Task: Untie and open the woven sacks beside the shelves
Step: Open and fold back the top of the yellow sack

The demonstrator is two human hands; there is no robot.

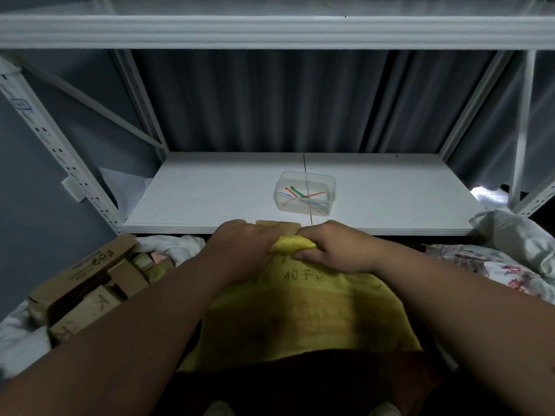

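The gathered neck of a yellow woven sack (303, 313) is pinched by fingers of the left hand (240, 250) and right hand (336, 250), near the shelf (210, 202). The cloth looks soft, slippery, best gripped at the neck.

head: forward-down | near hands | faces shelf (210, 199)
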